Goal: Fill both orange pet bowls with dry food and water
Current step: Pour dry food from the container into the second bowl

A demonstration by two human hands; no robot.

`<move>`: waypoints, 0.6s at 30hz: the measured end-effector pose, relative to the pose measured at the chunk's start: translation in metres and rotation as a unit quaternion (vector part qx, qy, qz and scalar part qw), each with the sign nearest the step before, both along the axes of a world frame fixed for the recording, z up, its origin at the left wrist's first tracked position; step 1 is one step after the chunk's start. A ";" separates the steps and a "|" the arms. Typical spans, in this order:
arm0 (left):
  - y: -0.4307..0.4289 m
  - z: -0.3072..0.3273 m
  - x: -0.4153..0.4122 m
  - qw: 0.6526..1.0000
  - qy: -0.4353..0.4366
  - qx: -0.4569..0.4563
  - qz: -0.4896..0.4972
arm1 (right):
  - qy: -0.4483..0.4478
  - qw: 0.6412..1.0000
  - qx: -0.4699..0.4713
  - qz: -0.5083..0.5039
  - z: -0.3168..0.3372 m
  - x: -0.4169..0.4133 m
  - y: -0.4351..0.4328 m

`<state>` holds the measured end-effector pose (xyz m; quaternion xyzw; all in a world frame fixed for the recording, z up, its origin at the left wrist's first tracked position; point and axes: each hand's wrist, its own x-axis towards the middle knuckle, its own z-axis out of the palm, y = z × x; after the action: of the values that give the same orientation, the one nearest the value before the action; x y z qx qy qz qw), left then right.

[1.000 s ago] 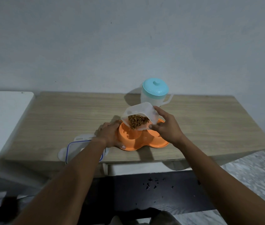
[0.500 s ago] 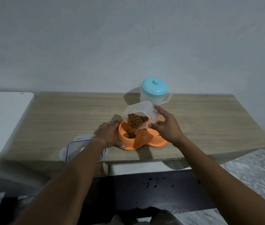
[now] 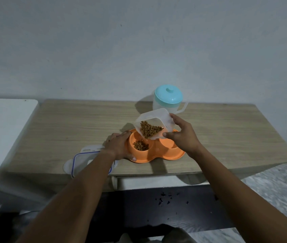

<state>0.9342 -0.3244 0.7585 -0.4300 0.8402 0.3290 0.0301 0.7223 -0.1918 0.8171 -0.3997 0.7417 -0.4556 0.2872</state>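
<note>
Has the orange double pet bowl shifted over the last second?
No. The orange plastic double pet bowl keeps its place before the translucent turquoise-lidded jug; the left hand grips its rim.

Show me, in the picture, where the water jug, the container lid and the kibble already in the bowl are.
water jug (image 3: 168, 97), head view, on its teal lid.
container lid (image 3: 83, 160), head view, on the clear panel inside the blue seal.
kibble in the bowl (image 3: 140, 145), head view, middle of the pile.
</note>
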 end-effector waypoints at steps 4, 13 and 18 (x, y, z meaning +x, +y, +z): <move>-0.001 0.000 0.000 1.000 0.003 0.005 0.000 | 0.003 1.000 0.001 0.017 0.001 0.000 0.001; -0.003 -0.003 -0.001 1.000 0.006 0.010 0.004 | 0.007 0.999 0.006 0.030 0.002 0.000 -0.002; -0.003 -0.005 -0.001 1.000 0.003 0.014 0.005 | 0.015 0.999 0.016 0.031 -0.001 0.001 -0.002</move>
<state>0.9330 -0.3274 0.7537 -0.4328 0.8332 0.3427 0.0318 0.7236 -0.1939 0.8160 -0.4245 0.7402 -0.4290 0.2964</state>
